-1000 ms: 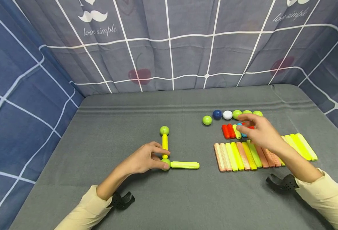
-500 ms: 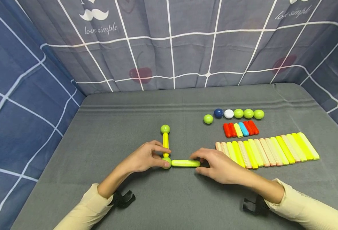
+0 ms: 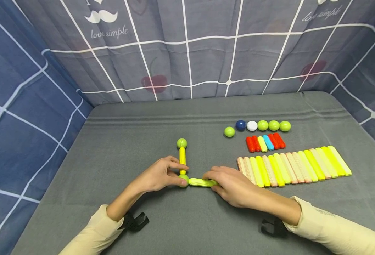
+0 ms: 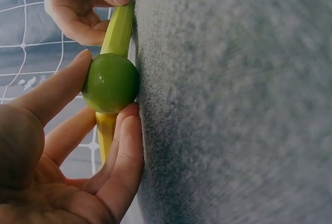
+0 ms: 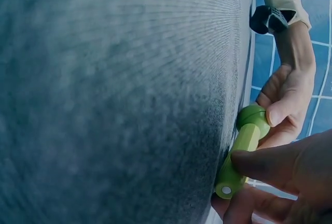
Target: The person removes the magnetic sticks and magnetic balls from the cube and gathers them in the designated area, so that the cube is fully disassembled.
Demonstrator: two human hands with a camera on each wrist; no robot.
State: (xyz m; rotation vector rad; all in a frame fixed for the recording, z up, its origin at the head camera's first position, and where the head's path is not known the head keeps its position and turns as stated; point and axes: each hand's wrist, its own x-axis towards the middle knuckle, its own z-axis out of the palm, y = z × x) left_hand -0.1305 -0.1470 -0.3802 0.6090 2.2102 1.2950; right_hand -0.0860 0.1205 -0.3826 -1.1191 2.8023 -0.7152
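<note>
My left hand (image 3: 158, 175) pinches a green ball (image 4: 110, 83) between thumb and fingers, low on the grey cloth. A yellow rod (image 3: 182, 160) runs from that ball away from me to a second green ball (image 3: 182, 143). To the right, a yellow-green ribbed rod (image 3: 201, 182) meets the held ball, so the pieces form an L. My right hand (image 3: 235, 186) grips the outer end of this rod with thumb and fingers. In the right wrist view, a small silvery disc (image 5: 226, 190) shows on the rod's end.
At right lies a row of long yellow and pinkish rods (image 3: 289, 169). Behind it are several short red, yellow and blue rods (image 3: 269, 142). Farther back sit green balls (image 3: 274, 125), a blue ball (image 3: 240, 125) and a white ball (image 3: 252, 125). A checked curtain (image 3: 162, 53) hangs behind.
My right hand has moved left from over the short rods to the yellow-green rod and now grips its end. My left hand has stayed on the green ball.
</note>
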